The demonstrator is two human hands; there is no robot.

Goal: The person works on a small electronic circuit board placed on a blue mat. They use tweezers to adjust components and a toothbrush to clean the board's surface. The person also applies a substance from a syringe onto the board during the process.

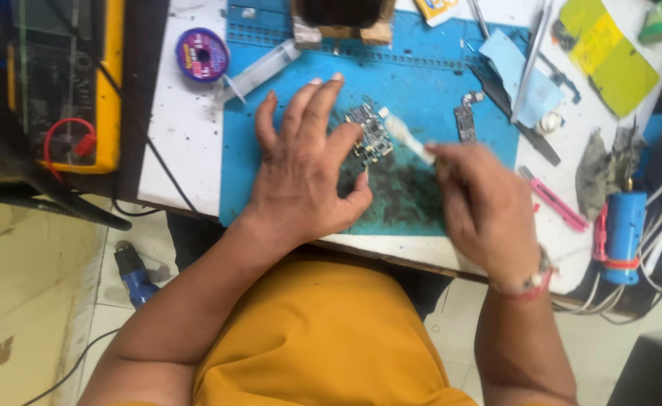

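Note:
My left hand [301,169] lies flat on a blue work mat [286,83], fingers spread, its forefinger and thumb pinning a small dark circuit board [370,135]. My right hand [481,207] is closed around a white brush [404,135], whose pale head rests against the board's right edge. The brush handle is hidden inside the fist. A dark grimy patch stains the mat just below the board.
A second small circuit board [466,120] lies on the mat to the right. A clear syringe [259,71] and purple solder-wick spool [202,54] sit at the upper left, a yellow multimeter [109,83] far left. Pink cutter [552,199], blue tool [622,233] and cables crowd the right.

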